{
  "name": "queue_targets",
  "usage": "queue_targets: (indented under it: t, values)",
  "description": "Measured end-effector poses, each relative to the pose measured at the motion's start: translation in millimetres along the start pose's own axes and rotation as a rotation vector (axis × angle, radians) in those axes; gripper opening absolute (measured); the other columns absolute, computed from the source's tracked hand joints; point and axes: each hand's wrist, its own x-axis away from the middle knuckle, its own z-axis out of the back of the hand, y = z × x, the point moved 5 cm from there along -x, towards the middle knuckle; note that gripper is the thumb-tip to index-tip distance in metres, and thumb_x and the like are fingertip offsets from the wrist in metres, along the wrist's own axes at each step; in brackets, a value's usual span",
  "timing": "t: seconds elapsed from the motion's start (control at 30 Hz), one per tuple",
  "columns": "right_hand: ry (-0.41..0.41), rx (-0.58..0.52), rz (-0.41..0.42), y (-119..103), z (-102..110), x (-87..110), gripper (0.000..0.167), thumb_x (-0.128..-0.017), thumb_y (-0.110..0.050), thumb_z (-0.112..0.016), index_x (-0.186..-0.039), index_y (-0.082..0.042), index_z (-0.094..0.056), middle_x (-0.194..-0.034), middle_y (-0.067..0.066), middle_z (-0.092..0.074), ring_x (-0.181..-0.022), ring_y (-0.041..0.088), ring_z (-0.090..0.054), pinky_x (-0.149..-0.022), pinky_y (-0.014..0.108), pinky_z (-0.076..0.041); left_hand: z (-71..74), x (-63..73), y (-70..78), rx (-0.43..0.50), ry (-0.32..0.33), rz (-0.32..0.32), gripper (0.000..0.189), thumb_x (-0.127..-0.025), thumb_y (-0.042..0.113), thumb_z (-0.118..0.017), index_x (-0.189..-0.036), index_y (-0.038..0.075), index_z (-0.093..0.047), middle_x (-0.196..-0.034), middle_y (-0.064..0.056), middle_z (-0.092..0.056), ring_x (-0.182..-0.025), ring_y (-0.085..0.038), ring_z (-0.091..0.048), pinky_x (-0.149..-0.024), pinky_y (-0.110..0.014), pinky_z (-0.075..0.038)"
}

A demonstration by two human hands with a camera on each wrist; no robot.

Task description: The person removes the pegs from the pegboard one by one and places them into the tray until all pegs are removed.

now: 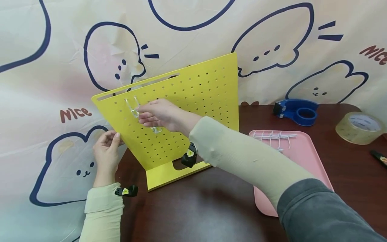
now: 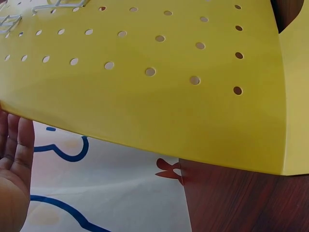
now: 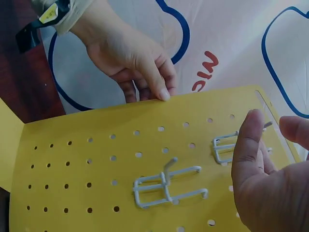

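Note:
A yellow pegboard (image 1: pixel 193 97) stands at an angle on its folded base. My left hand (image 1: pixel 107 151) grips its left edge, thumb at the front and fingers partly hidden behind. Two white wire pegboard hooks are fitted in its holes. The upper hook (image 1: pixel 132 107) lies right at the fingertips of my right hand (image 1: pixel 161 114). In the right wrist view, thumb and forefinger of that hand stand apart, with the hook's tip showing between them. The other hook (image 3: pixel 169 186) sits lower on the board, partly covered by my right hand in the head view.
At the right, a pink tray (image 1: pixel 297 151) bears several white wire hooks (image 1: pixel 273 137), partly behind my right sleeve. Beyond it are a blue tape dispenser (image 1: pixel 297 112), a roll of clear tape (image 1: pixel 359 127) and a black object (image 1: pixel 379 158). A printed cloth (image 1: pixel 193 43) hangs behind the board.

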Motion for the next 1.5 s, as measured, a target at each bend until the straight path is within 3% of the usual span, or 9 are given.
queue_targets:
  t: [0.3, 0.53, 0.67, 0.93, 1.03, 1.17, 1.37, 1.47, 1.5]
  values:
    - [0.004, -0.09, 0.013, 5, 0, -1.3, 0.018, -0.1, -0.002, -0.066, -0.114, 0.01, -0.069, -0.105, 0.023, -0.071, -0.072, 0.016, -0.066, -0.067, 0.021, -0.058, -2.9, -0.9, 2.2, 0.009, -0.003, -0.017, 0.015, -0.102, 0.003, -0.063, -0.096, 0.014, -0.071, -0.088, 0.001, -0.063, -0.079, -0.009, -0.066, -0.076, -0.014, -0.056]
    - [0.007, -0.132, -0.001, 9, -4, 0.6, 0.006, -0.099, 0.001, -0.067, -0.098, 0.005, -0.071, -0.083, 0.011, -0.069, -0.07, 0.015, -0.065, -0.065, 0.02, -0.057, -1.1, -1.1, -0.1, 0.002, 0.001, -0.02, 0.016, -0.102, 0.005, -0.064, -0.095, 0.017, -0.071, -0.087, 0.001, -0.063, -0.078, -0.009, -0.065, -0.076, -0.014, -0.056]
    - [0.022, -0.162, -0.012, 11, -5, 2.4, 0.008, -0.099, 0.0, -0.067, -0.093, 0.003, -0.071, -0.079, 0.009, -0.069, -0.066, 0.014, -0.065, -0.063, 0.02, -0.058, -0.1, -1.1, 0.1, -0.019, 0.0, -0.018, 0.013, -0.103, 0.005, -0.064, -0.097, 0.015, -0.07, -0.087, 0.002, -0.064, -0.079, -0.009, -0.066, -0.076, -0.014, -0.056]
    - [0.024, -0.214, -0.036, 19, -7, 13.0, 0.008, -0.099, 0.002, -0.066, -0.102, 0.007, -0.072, -0.082, 0.011, -0.07, -0.067, 0.014, -0.066, -0.064, 0.019, -0.058, -0.3, -0.3, -0.4, -0.037, 0.006, -0.01, 0.01, -0.103, 0.007, -0.064, -0.098, 0.014, -0.07, -0.087, 0.004, -0.065, -0.077, -0.007, -0.066, -0.076, -0.014, -0.056]
    - [0.0, -0.192, -0.041, 22, -5, 19.3, 0.017, -0.099, 0.002, -0.066, -0.113, 0.011, -0.07, -0.104, 0.022, -0.072, -0.072, 0.014, -0.067, -0.067, 0.019, -0.059, -0.8, -0.6, -0.9, -0.03, 0.001, -0.007, 0.008, -0.103, 0.008, -0.064, -0.099, 0.012, -0.07, -0.089, 0.003, -0.065, -0.078, -0.008, -0.066, -0.076, -0.014, -0.056]
    - [-0.023, -0.178, -0.027, 23, 6, 25.7, 0.028, -0.1, 0.003, -0.064, -0.127, 0.011, -0.064, -0.134, 0.03, -0.06, -0.078, 0.015, -0.067, -0.072, 0.02, -0.059, -1.8, -0.9, -1.3, -0.01, -0.003, -0.006, 0.006, -0.103, 0.008, -0.064, -0.101, 0.009, -0.07, -0.089, 0.002, -0.065, -0.078, -0.009, -0.066, -0.077, -0.014, -0.056]
    - [0.001, -0.214, 0.004, 21, 35, 31.4, 0.033, -0.101, 0.005, -0.061, -0.133, 0.01, -0.059, -0.125, 0.026, -0.064, -0.082, 0.017, -0.066, -0.074, 0.02, -0.059, -2.2, 0.4, -1.3, 0.001, 0.003, -0.001, 0.006, -0.102, 0.006, -0.065, -0.1, 0.005, -0.07, -0.086, 0.002, -0.064, -0.077, -0.008, -0.066, -0.076, -0.014, -0.056]
    - [0.035, -0.215, 0.03, 19, 53, 33.6, 0.025, -0.1, 0.005, -0.06, -0.125, 0.008, -0.063, -0.118, 0.023, -0.065, -0.084, 0.018, -0.065, -0.075, 0.021, -0.058, -2.1, 1.0, -0.5, -0.013, 0.003, -0.004, 0.009, -0.102, 0.007, -0.064, -0.098, 0.011, -0.07, -0.087, 0.002, -0.064, -0.077, -0.008, -0.066, -0.076, -0.013, -0.056]
    - [0.046, -0.209, 0.041, 18, 60, 34.6, 0.022, -0.1, 0.005, -0.06, -0.122, 0.007, -0.064, -0.115, 0.021, -0.066, -0.084, 0.018, -0.065, -0.075, 0.021, -0.058, -2.2, 1.0, -0.2, -0.014, 0.003, -0.007, 0.007, -0.102, 0.007, -0.064, -0.099, 0.008, -0.07, -0.087, 0.002, -0.064, -0.077, -0.008, -0.066, -0.076, -0.013, -0.056]
